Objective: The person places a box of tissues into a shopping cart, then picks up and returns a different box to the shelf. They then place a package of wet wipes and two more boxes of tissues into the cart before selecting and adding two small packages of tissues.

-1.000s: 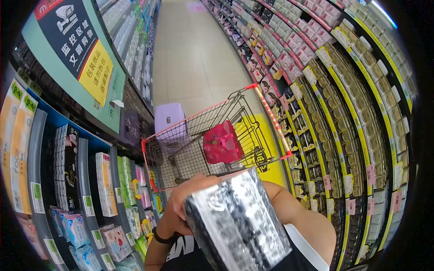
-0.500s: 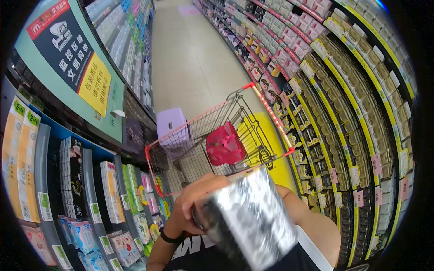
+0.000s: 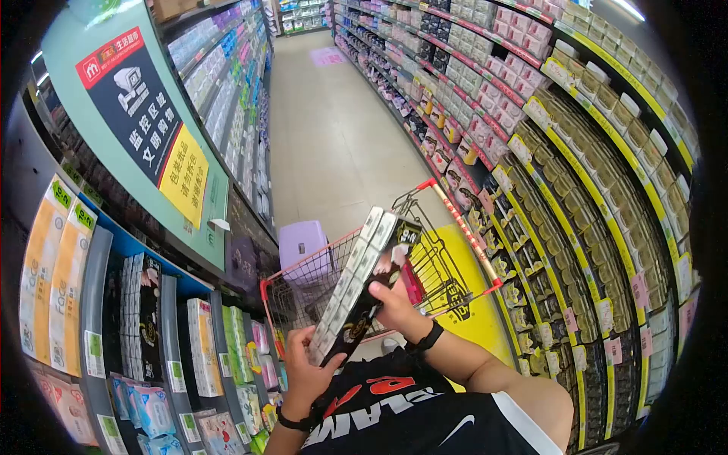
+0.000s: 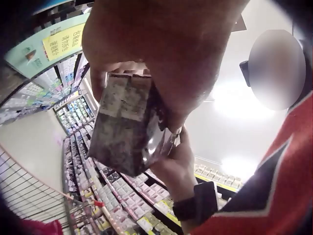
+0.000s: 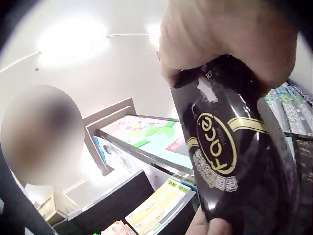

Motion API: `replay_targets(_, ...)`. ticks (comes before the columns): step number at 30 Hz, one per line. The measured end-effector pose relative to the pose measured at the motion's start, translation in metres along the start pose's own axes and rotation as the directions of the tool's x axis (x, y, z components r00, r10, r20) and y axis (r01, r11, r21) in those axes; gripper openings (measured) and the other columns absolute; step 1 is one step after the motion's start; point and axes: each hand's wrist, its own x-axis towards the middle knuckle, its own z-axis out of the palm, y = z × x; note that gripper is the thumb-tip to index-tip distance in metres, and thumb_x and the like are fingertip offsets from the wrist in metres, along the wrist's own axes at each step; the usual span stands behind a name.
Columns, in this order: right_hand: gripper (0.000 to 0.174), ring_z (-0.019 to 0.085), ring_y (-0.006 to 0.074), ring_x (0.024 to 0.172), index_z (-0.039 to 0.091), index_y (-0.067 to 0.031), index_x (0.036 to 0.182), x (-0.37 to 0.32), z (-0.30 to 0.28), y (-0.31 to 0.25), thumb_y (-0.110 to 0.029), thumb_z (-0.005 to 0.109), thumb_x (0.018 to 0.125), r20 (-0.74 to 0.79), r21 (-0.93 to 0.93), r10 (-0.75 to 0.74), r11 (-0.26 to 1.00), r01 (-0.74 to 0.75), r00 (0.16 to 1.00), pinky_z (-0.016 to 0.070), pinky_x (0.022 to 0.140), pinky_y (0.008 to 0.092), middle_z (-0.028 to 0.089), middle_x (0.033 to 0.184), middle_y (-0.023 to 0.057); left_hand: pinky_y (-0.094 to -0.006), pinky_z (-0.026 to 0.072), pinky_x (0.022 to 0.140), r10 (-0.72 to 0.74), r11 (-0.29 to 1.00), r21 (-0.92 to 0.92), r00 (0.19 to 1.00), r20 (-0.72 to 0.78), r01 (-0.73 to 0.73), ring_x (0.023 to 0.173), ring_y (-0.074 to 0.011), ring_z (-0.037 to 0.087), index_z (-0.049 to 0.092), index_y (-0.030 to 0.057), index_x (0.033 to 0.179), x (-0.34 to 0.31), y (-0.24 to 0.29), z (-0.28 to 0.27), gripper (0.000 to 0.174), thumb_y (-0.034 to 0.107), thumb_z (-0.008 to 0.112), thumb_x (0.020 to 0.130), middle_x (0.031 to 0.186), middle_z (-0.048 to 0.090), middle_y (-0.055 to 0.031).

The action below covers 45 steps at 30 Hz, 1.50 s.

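A long black multipack of tissues (image 3: pixel 350 284) is held slantwise in front of the chest, its white packs showing along one side. My left hand (image 3: pixel 305 371) grips the lower end, thumb across the dark face. Farther up, my right hand (image 3: pixel 400 305) holds the edge, thumb on the front. One end of the pack (image 4: pixel 120 115) shows in the left wrist view below my left hand (image 4: pixel 161 44), with my right hand (image 4: pixel 176 166) beyond. In the right wrist view, my right hand (image 5: pixel 230 36) clasps the top of the glossy pack (image 5: pixel 254 161), which has a gold oval logo.
Behind the pack stands a wire shopping cart (image 3: pixel 303 284) with a pinkish-red item (image 3: pixel 413 285) inside, partly hidden. A purple box-like object (image 3: pixel 303 244) is beyond its left end. Stocked shelves line both sides; a green sign panel (image 3: pixel 106 76) rises at left. The aisle floor (image 3: pixel 334 129) stretches ahead.
The pack has turned from its end facing the head camera to its long side showing, upper end now over the cart. My right hand has come into view. The head view has tilted upward.
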Motion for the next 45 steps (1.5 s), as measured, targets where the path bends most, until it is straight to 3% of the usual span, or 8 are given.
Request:
replay_targets(8, 0.053, 0.065, 0.0250, 0.107, 0.046, -0.0075, 0.135, 0.007, 0.001, 0.000, -0.040, 0.062, 0.096, -0.177, 0.061, -0.019, 0.998, 0.030, 0.984, 0.0534, 0.094, 0.0445, 0.064, 0.119, 0.0098, -0.0358, 0.0474, 0.094, -0.096, 0.929, -0.354, 0.994, 0.059, 0.111, 0.105, -0.0233, 0.059, 0.046, 0.0008, 0.127, 0.000, -0.003, -0.001, 0.067, 0.012, 0.081, 0.072, 0.114, 0.054, -0.0148)
replay_targets(12, 0.057, 0.068, 0.0292, 0.099, 0.060, -0.0077, 0.122, 0.014, 0.002, -0.010, -0.058, 0.047, 0.097, -0.230, 0.350, 0.256, 0.922, -0.166, 0.939, 0.0539, 0.092, 0.0466, 0.069, 0.107, 0.0123, -0.0375, 0.0476, 0.092, 0.080, 0.822, -0.566, 0.997, 0.024, -0.052, 0.105, -0.0254, 0.060, 0.051, 0.0013, 0.121, 0.005, 0.003, -0.019, 0.055, 0.025, 0.076, 0.079, 0.116, 0.057, -0.0163)
replay_targets(19, 0.062, 0.066, 0.0327, 0.104, 0.062, -0.0115, 0.122, 0.024, -0.012, -0.016, -0.064, 0.049, 0.091, -0.249, 0.465, 0.318, 0.868, -0.175, 0.915, 0.0489, 0.099, 0.0534, 0.069, 0.112, 0.0129, -0.0428, 0.0449, 0.087, 0.376, 0.927, 0.092, 0.892, -0.252, -0.365, 0.096, -0.0289, 0.057, 0.060, 0.0026, 0.097, 0.023, 0.063, -0.115, 0.025, 0.023, 0.060, 0.084, 0.101, 0.061, -0.0160)
replay_targets(20, 0.062, 0.065, 0.0323, 0.105, 0.063, -0.0124, 0.123, 0.025, -0.017, -0.014, -0.064, 0.049, 0.091, -0.252, 0.469, 0.320, 0.866, -0.174, 0.913, 0.0480, 0.100, 0.0535, 0.069, 0.113, 0.0125, -0.0436, 0.0458, 0.085, 0.042, 0.975, -0.164, 0.851, -0.524, -0.150, 0.095, -0.0290, 0.056, 0.061, 0.0019, 0.091, 0.004, 0.034, -0.132, 0.018, 0.018, 0.063, 0.085, 0.100, 0.058, -0.0161)
replay_targets(21, 0.061, 0.065, 0.0319, 0.107, 0.063, -0.0133, 0.123, 0.025, -0.026, -0.011, -0.063, 0.050, 0.091, -0.260, 0.469, 0.329, 0.865, -0.179, 0.908, 0.0471, 0.101, 0.0536, 0.068, 0.115, 0.0120, -0.0435, 0.0458, 0.085, 0.018, 0.993, -0.078, 0.794, -0.607, -0.083, 0.095, -0.0290, 0.056, 0.061, 0.0019, 0.091, -0.003, 0.028, -0.147, 0.018, 0.018, 0.063, 0.085, 0.100, 0.058, -0.0160)
replay_targets(23, 0.053, 0.063, 0.0277, 0.108, 0.063, -0.0145, 0.122, 0.023, -0.032, -0.015, -0.057, 0.053, 0.093, -0.124, 0.468, 0.283, 0.862, -0.195, 0.951, 0.0485, 0.099, 0.0478, 0.068, 0.115, 0.0060, -0.0434, 0.0458, 0.085, 0.148, 0.985, 0.157, 0.823, -0.548, -0.073, 0.095, -0.0289, 0.056, 0.061, 0.0020, 0.091, -0.003, 0.032, -0.168, 0.017, 0.018, 0.063, 0.085, 0.100, 0.058, -0.0160)
replay_targets(34, 0.066, 0.061, 0.0285, 0.115, 0.053, -0.0090, 0.136, 0.020, -0.035, -0.010, -0.059, 0.050, 0.093, -0.234, 0.393, 0.265, 0.906, -0.159, 0.935, 0.0500, 0.100, 0.0471, 0.053, 0.142, 0.0113, -0.0428, 0.0456, 0.083, 0.161, 0.975, 0.210, 0.878, -0.452, -0.071, 0.093, -0.0283, 0.056, 0.062, 0.0026, 0.091, -0.002, 0.029, -0.184, 0.017, 0.019, 0.063, 0.086, 0.100, 0.058, -0.0157)
replay_targets(45, 0.064, 0.061, 0.0294, 0.115, 0.055, -0.0053, 0.133, 0.022, -0.028, -0.006, -0.057, 0.045, 0.096, 0.056, 0.398, 0.279, 0.874, -0.278, 0.959, 0.0479, 0.101, 0.0462, 0.063, 0.127, 0.0133, -0.0422, 0.0454, 0.081, 0.140, 0.973, 0.223, 0.902, -0.408, -0.050, 0.092, -0.0277, 0.056, 0.063, 0.0032, 0.092, 0.008, 0.026, -0.187, 0.017, 0.019, 0.064, 0.086, 0.100, 0.058, -0.0155)
